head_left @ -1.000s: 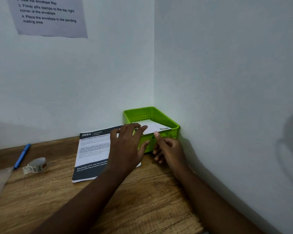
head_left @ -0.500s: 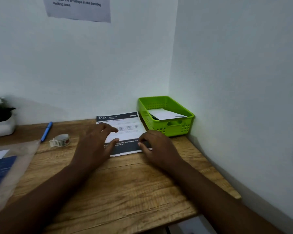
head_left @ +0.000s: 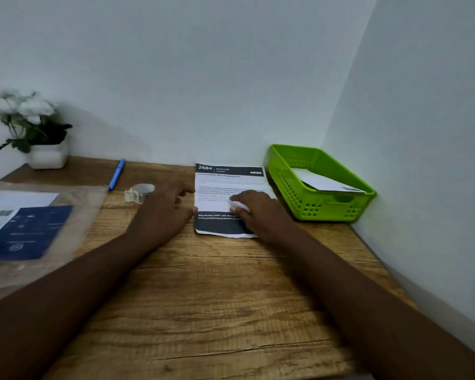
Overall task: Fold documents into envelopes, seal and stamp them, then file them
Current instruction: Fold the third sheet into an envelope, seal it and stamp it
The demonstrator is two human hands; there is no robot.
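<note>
A printed document (head_left: pixel 225 185) with a dark header and dark footer lies flat on the wooden desk (head_left: pixel 217 297), just left of a green plastic basket (head_left: pixel 321 211). A white envelope (head_left: pixel 324 182) lies tilted inside the basket. My left hand (head_left: pixel 165 212) sits at the document's left edge, thumb and fingertips touching it. My right hand (head_left: pixel 258 215) rests on the lower right part of the sheet with bent fingers pressing down and hides that part of the footer.
A tape roll (head_left: pixel 140 192) and a blue pen (head_left: pixel 117 174) lie left of the document. A clear plastic sleeve (head_left: pixel 74 215) holding blue and white papers lies at the far left. A potted white-flowered plant (head_left: pixel 39 133) stands at the back left. Walls close the back and right.
Both hands left the basket and came down onto the document. My left hand then slid to its left edge. The view swung left and down, revealing the plant and sleeve.
</note>
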